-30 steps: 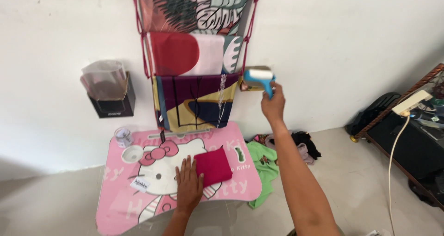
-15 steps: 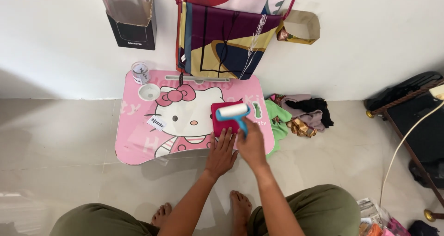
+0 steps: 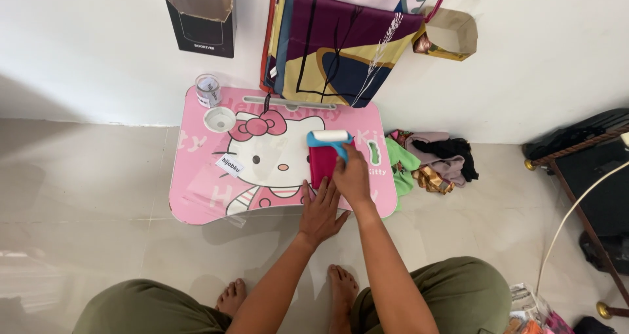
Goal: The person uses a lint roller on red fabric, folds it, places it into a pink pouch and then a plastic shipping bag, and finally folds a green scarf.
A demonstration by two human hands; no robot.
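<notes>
Since half a second ago the blue-handled white lint roller (image 3: 329,138) has slid up to the far edge of the folded crimson cloth (image 3: 322,166) on the pink cartoon-cat table (image 3: 196,190). The right hand (image 3: 352,177) has its grip closed round the roller's handle. The left hand (image 3: 321,209) lies flat, fingers spread, at the cloth's near edge.

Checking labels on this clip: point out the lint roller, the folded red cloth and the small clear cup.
lint roller (image 3: 329,136), head view, white roll
red cloth (image 3: 321,164), head view, middle of the fold
clear cup (image 3: 208,89), head view, side wall
</notes>
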